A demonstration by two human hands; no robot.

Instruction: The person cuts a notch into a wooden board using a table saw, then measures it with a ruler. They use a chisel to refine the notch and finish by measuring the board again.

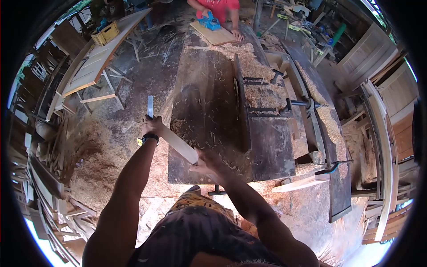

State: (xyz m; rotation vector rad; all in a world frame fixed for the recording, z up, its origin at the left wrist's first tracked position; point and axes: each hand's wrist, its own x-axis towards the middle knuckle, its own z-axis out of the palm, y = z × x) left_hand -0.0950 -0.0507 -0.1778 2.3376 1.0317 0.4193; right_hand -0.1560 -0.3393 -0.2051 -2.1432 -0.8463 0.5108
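Observation:
A pale flat wooden piece (179, 146) slants over the left front edge of the dark workbench (267, 167). My left hand (153, 126), with a dark band at its wrist, closes round the far end of this piece. A metal-coloured flat strip (150, 107) stands up beyond the fingers of that hand; whether the fingers grip it too is unclear. My right hand (207, 162) is wrapped round the near end of the wooden piece, beside the bench's front edge.
Across the bench a person in a red shirt (218, 8) holds a blue power planer (210, 22) on a board (218, 36). Clamps (299, 103) and shavings lie right of an upright board (242, 107). A long panel on trestles (100, 60) stands left.

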